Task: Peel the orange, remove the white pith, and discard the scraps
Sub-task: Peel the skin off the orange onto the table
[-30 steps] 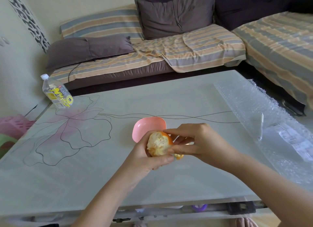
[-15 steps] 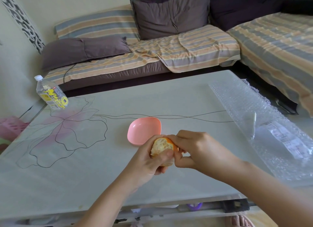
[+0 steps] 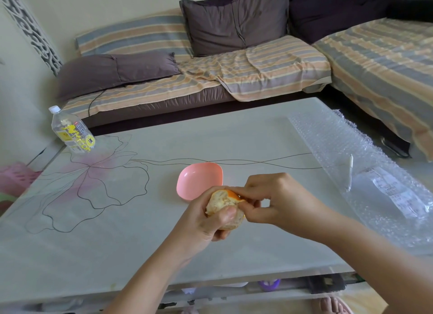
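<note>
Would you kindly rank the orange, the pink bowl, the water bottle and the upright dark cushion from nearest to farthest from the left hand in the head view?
1. orange: held in the left hand.
2. pink bowl: just behind it, on the table.
3. water bottle: table's far left corner.
4. dark cushion: upright on the sofa beyond.

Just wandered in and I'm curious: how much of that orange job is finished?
The side of the orange facing the camera is already bare and pale. The left hand holds it while the right hand pinches a strip of peel at its top. Remaining: that peel, the white pith, and the scraps; none show in the bowl.
</note>
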Demonstrator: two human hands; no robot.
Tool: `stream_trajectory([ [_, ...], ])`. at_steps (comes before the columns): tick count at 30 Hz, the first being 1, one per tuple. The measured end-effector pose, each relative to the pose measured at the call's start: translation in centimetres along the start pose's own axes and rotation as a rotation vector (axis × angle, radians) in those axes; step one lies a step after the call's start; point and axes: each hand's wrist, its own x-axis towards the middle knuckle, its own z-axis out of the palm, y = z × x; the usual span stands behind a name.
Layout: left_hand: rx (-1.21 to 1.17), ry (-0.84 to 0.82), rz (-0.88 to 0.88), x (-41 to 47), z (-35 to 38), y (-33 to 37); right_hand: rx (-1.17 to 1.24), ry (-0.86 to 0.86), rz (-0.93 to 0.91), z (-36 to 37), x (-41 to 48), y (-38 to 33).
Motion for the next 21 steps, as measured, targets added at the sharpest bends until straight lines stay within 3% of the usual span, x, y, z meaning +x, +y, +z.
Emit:
stream_trajectory([
  [4, -0.011, 0.018, -0.038, 0.0, 0.3, 0.0, -0.182, 0.058, -0.02, 0.7, 0.3, -0.3],
  [10, -0.062, -0.006, -0.059, 0.2, 0.2, 0.2, -0.209, 0.109, 0.001, 0.5, 0.9, -0.9],
  [14, -0.139, -0.11, -0.05, 0.0, 0.3, 0.6, 0.045, 0.149, 0.111, -0.4, 1.0, -1.0],
  [21, -0.269, -0.149, -0.004, -0.3, 0.1, 1.1, 0.75, 0.191, 0.4, 0.3, 1.6, -0.9],
])
